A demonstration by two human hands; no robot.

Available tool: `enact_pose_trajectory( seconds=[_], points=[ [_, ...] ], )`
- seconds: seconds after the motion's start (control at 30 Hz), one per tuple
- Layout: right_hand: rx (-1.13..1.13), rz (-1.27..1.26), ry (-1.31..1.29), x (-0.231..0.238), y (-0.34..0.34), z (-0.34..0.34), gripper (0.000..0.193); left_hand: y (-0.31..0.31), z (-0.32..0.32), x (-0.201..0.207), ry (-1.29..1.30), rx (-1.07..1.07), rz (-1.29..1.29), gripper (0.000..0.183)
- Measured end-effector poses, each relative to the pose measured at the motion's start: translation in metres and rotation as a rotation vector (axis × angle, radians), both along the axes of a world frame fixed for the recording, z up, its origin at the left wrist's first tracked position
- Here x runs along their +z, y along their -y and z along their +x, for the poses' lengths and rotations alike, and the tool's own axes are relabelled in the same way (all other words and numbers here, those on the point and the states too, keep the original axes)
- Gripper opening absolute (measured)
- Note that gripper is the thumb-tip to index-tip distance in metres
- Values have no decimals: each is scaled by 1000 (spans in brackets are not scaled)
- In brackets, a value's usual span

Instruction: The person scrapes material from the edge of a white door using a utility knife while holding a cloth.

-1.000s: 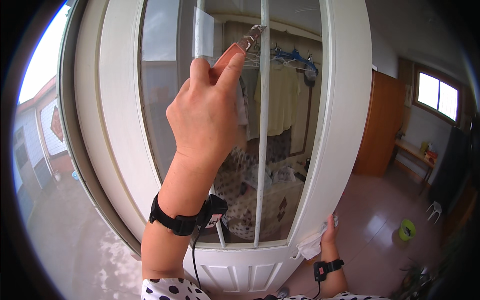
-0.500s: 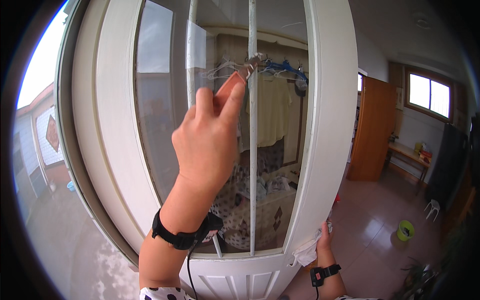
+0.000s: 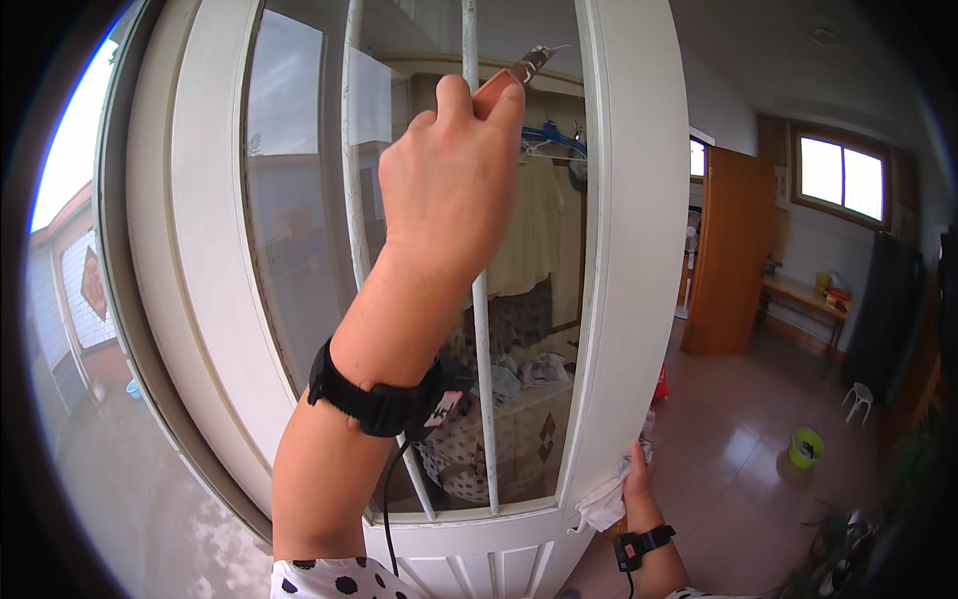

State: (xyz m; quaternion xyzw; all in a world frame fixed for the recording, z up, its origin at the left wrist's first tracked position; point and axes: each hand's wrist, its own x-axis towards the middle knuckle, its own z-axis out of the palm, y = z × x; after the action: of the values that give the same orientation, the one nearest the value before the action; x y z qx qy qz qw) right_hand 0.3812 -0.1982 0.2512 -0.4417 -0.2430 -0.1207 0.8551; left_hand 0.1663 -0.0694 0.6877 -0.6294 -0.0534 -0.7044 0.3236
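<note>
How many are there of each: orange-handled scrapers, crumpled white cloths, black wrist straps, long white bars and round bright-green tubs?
Orange-handled scraper, in the left hand: 1
Crumpled white cloth, in the right hand: 1
Black wrist straps: 2
Long white bars: 2
Round bright-green tub, on the floor: 1
Total: 7

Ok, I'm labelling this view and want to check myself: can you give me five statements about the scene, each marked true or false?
1. The left hand holds an orange-handled scraper. True.
2. The right hand is empty. False: the right hand holds a crumpled white cloth.
3. A round lime-green bucket stands on the shiny floor. True.
4. A brown wooden door appears left of the white-framed glass door. False: it appears to the right.
</note>
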Motion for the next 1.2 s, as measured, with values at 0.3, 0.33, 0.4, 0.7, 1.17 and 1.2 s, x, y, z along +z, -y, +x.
enact_pose_trajectory(
  seconds=[0.3,0.33,0.4,0.7,1.17,1.2],
  points=[
    [70,-44,32,4,11,2,37,8,3,-22,-62,49,0,43],
    [79,-52,30,2,10,3,37,8,2,-27,-89,55,-31,48],
    [59,-21,15,0,8,4,40,8,2,-30,-115,76,-45,49],
    [59,1,11,5,10,3,41,21,7,-22,-109,68,-55,44],
    [58,-4,9,-6,14,16,39,20,15,-10,-54,28,-56,38],
    [34,-11,0,0,13,8,39,19,13,-11,-59,37,-62,38]
  ],
)
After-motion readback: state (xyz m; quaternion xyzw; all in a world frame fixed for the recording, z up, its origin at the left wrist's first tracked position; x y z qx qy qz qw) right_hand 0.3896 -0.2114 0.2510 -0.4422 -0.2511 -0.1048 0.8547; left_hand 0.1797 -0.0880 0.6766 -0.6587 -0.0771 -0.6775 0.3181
